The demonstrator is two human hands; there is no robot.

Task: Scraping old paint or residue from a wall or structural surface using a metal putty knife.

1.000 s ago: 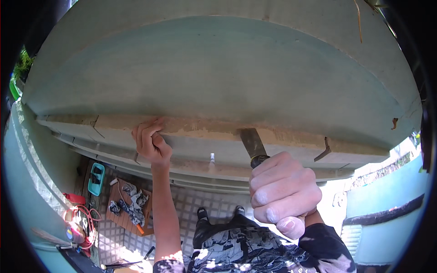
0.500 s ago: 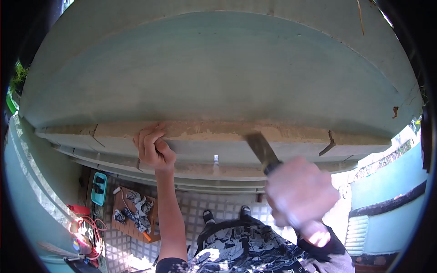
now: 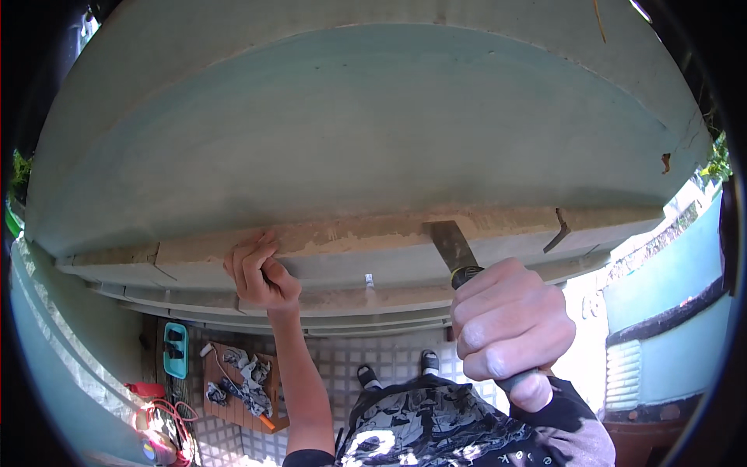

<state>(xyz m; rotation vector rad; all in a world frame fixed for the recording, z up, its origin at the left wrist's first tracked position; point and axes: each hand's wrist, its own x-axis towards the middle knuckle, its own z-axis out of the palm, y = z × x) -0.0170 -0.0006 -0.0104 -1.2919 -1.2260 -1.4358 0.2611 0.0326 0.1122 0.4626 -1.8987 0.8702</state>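
Taking the view's middle as the clock's centre, the right hand (image 3: 513,323), at 4 o'clock, is clenched around the handle of a scraper (image 3: 454,247). The scraper sits near the centre, toward 3 o'clock, its blade slanting to 11 o'clock from the fist, its tip at the patchy tan ledge (image 3: 350,235). Between 8 and 9 o'clock, the left hand (image 3: 262,272) curls its fingers over that ledge's edge; I cannot tell whether it grips or merely leans. A pale green wall (image 3: 373,117) fills 12 o'clock. Down at 8 o'clock lies a turquoise tray (image 3: 176,372); at 7, crumpled cloth (image 3: 253,385) on a brown table (image 3: 215,377).
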